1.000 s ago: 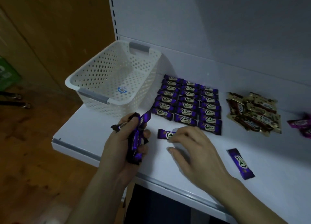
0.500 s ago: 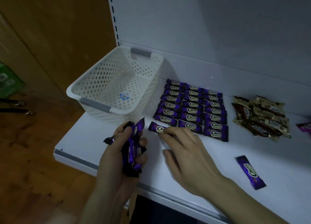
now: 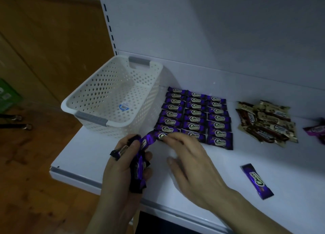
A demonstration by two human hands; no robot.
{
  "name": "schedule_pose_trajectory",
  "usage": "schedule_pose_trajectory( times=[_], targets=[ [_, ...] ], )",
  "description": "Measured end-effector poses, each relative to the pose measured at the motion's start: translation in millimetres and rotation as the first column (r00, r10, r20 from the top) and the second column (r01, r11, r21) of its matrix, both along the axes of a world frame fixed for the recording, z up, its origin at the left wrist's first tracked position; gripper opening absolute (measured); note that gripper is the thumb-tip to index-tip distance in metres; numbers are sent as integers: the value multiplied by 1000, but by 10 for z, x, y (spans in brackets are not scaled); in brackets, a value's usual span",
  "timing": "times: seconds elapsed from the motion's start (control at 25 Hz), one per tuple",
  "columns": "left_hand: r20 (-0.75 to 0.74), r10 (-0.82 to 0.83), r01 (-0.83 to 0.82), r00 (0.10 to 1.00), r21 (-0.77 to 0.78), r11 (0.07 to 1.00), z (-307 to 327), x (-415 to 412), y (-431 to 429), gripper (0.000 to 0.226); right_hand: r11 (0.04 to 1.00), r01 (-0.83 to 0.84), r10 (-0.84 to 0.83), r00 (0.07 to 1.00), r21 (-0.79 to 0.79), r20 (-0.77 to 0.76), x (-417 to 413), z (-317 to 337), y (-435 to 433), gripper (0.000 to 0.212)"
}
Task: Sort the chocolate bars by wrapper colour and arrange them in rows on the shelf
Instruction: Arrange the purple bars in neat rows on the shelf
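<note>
While basket (image 3: 72,109) holds sticker (image 3: 124,107), left hand (image 3: 119,174) grips bars (image 3: 139,172).

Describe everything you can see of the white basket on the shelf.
The white basket looks like plastic. It is rectangular, and its walls and floor are pierced with round holes. A grey grip is set into the rim at each short end. It stands upright at the left end of the shelf, close beside the purple bar rows; whether they touch is unclear. Inside, only a blue barcode sticker shows.
</note>
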State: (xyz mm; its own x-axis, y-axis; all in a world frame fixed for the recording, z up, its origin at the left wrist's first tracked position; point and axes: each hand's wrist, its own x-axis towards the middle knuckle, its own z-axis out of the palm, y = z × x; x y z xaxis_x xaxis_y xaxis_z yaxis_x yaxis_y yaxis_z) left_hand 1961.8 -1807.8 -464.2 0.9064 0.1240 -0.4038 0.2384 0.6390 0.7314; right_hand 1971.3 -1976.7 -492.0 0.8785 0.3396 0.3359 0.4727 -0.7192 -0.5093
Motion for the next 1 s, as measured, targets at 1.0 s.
schedule_pose_trajectory(
  times=[1.0],
  targets=[
    [113, -229, 228, 967, 20, 973, -64, 103, -165, 41, 966, 206, -229, 963, 157, 144, -267, -26, -505, 18]
  ],
)
